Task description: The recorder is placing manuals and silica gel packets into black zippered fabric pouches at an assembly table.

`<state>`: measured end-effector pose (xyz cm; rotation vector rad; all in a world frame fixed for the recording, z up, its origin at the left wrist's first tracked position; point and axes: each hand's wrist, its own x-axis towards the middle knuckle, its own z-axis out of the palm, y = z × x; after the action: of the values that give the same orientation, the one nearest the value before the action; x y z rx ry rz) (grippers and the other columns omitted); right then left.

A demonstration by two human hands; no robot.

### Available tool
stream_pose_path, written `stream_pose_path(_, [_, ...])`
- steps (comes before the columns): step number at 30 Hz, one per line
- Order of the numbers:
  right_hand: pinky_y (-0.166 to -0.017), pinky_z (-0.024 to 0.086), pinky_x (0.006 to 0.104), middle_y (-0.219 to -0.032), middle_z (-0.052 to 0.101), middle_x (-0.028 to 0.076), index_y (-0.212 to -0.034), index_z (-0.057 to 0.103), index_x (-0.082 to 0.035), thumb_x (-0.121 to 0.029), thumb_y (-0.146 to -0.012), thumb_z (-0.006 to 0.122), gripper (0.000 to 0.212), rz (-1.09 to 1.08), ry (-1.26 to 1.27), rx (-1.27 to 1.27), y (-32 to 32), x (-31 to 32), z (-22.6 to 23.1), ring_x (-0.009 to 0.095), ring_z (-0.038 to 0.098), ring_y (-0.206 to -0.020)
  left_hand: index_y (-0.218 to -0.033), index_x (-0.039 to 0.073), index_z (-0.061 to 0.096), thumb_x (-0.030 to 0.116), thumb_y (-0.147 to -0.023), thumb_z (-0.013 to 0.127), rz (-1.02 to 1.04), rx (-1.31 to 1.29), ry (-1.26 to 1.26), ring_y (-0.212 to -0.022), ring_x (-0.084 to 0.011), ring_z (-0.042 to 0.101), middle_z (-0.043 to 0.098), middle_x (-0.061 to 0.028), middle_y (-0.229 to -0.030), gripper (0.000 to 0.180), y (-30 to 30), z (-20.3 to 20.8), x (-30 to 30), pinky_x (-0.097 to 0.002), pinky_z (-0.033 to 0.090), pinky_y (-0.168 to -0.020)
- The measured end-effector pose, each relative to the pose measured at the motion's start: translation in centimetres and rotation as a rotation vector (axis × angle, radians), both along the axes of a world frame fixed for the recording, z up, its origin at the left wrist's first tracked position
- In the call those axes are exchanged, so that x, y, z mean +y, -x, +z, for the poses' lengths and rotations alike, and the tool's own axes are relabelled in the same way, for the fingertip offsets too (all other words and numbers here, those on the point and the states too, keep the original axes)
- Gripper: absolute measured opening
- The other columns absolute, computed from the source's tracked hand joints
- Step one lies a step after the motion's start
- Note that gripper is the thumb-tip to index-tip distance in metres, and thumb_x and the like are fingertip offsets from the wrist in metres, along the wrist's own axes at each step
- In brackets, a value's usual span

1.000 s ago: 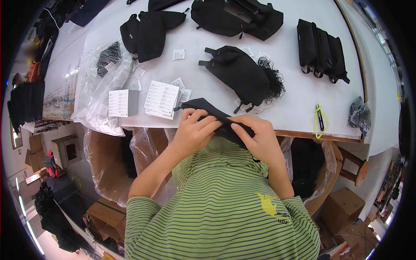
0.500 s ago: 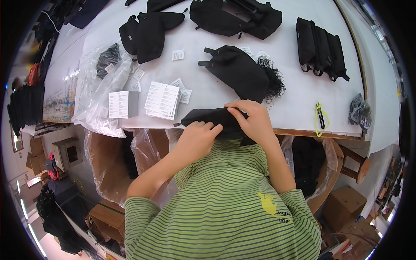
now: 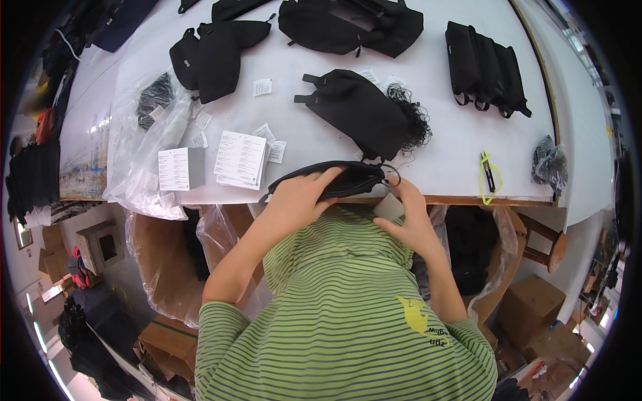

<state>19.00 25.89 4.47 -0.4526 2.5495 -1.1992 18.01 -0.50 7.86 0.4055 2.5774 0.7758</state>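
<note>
At the near table edge, the left hand grips a black pouch, now gaping so its inside looks reachable, the right hand at its end, thumb and fingers apart.

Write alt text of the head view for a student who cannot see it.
The person's left hand holds a black pouch at the near edge of a white table, the right hand by the pouch's right end. Beyond lie more black pouches, with stacked white cards to the left and a yellow cord to the right.
</note>
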Motion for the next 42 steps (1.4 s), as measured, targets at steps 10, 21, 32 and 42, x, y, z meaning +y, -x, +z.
stream_pose_path(10, [-0.084,0.044,0.0277,-0.097,0.064,0.016,-0.084,0.041,-0.004,0.0,-0.083,0.058,0.018,-0.502,0.738,-0.299,-1.0,2.1,-3.0,0.018,0.058,-0.089,-0.132,0.014,0.045,0.026,-0.088,0.063,0.025,0.025,-0.037,-0.088,-0.0337,0.063,0.063,-0.0136,-0.102,0.049,0.3,-0.3,-0.4,-0.041,0.049,-0.074])
stream_pose_path(21, [-0.068,0.041,0.0238,-0.077,0.05,0.0,-0.114,0.042,-0.008,0.004,-0.081,0.064,0.04,-0.255,0.24,-0.426,0.8,8.6,0.9,0.009,0.049,-0.073,-0.11,0.016,0.066,0.02,-0.085,0.064,-0.047,0.067,0.011,-0.097,-0.0301,0.06,0.06,-0.0096,-0.113,0.025,-1.1,-2.3,-0.1,-0.0386,0.048,-0.084])
stream_pose_path(32, [-0.061,0.05,0.0279,-0.09,0.067,0.005,-0.096,0.064,-0.006,-0.007,-0.088,0.066,0.008,-0.768,1.178,-0.151,3.6,8.0,-1.4,0.012,0.061,-0.071,-0.115,0.014,0.064,0.021,-0.088,0.061,-0.056,-0.059,-0.004,-0.107,-0.0321,0.054,0.055,-0.0118,-0.119,0.028,-0.1,-0.8,-0.1,-0.0401,0.042,-0.094])
stream_pose_path(42, [-0.041,0.034,0.0204,-0.068,0.059,0.001,-0.092,0.061,-0.006,-0.03,-0.097,0.053,0.026,-0.945,0.944,0.176,9.8,-4.2,1.4,0.01,0.055,-0.049,-0.114,0.004,0.059,0.018,-0.09,0.058,-0.121,0.098,0.055,-0.099,-0.0331,0.057,0.058,-0.0138,-0.111,0.028,-1.1,-1.1,0.1,-0.0405,0.046,-0.088])
